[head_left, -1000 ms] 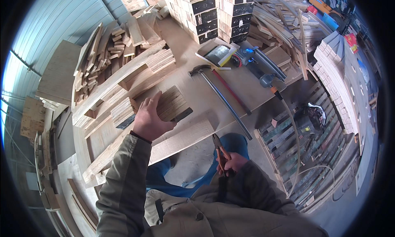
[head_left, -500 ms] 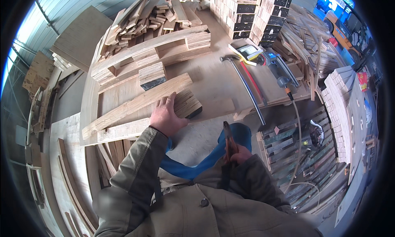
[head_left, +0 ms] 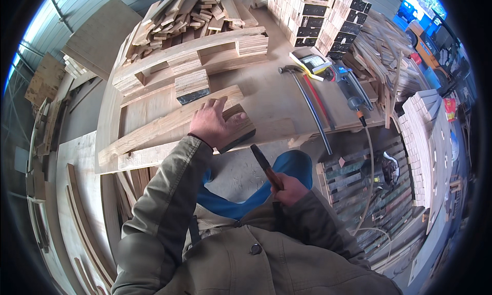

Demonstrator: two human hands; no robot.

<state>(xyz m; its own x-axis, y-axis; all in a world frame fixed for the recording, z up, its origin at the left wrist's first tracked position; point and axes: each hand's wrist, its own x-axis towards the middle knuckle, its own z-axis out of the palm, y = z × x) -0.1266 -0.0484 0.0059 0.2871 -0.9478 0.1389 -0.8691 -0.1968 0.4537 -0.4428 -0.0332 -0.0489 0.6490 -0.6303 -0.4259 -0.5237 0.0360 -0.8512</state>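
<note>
At the bench [head_left: 274,103]'s near edge, wood block [head_left: 242,132] | I see left hand [head_left: 211,121] half-spread over it; right hand [head_left: 291,189] wrapped round edge-on tool [head_left: 266,167], probably pliers | outward nudge could tip block off

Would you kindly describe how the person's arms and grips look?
The left grip and right grip are bare, without gloves. The left sleeve is long and olive-brown, with a thin dark edge at the wrist; the right sleeve looks darker.

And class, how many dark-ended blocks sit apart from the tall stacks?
2: one block at the left hand, a second block just beyond the slanting board. Others may be hidden.
</note>
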